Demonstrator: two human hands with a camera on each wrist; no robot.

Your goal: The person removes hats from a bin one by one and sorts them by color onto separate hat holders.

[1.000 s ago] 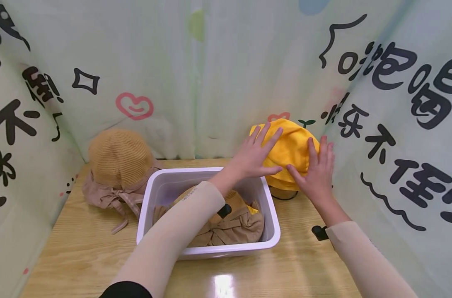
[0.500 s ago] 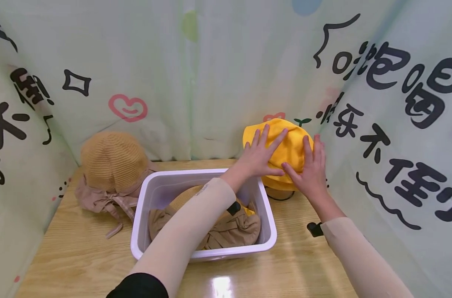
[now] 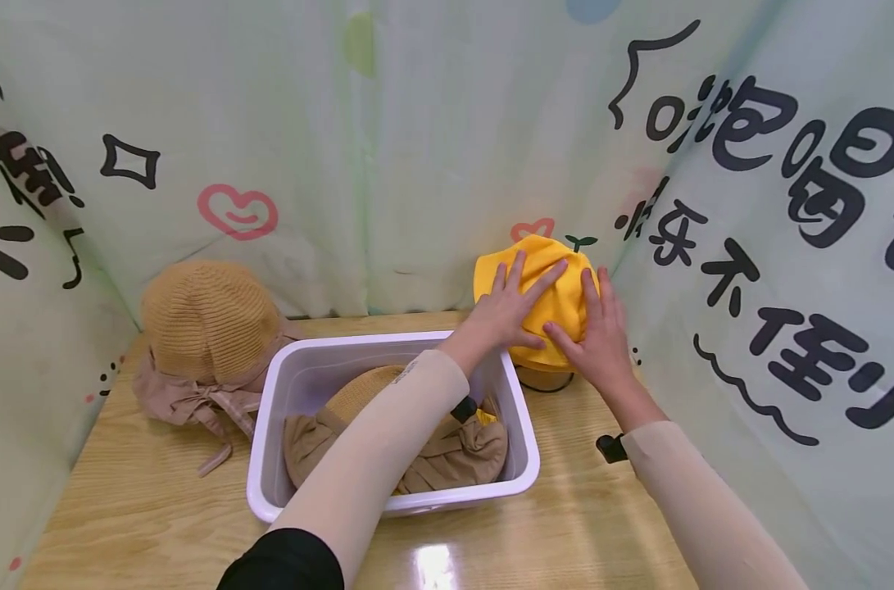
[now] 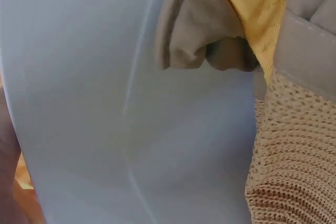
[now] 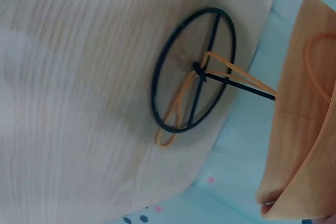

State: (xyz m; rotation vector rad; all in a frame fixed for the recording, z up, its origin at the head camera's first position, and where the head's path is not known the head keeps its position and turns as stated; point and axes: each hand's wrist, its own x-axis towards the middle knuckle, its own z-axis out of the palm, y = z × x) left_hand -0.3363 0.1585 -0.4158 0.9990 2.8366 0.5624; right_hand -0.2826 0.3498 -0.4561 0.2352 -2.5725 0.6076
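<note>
you're looking forward and down from your head, well back; your left wrist camera peers close into the tub (image 3: 373, 339), shared with that view; your right looks near past the yellow hat (image 3: 564, 303) onto the black stand (image 5: 198, 72), its ring shared too.

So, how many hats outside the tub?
2: a yellow hat beyond the tub's right end, touched by the left hand and right hand; a tan hat at the tub's left. Any behind the tub would be hidden.
</note>
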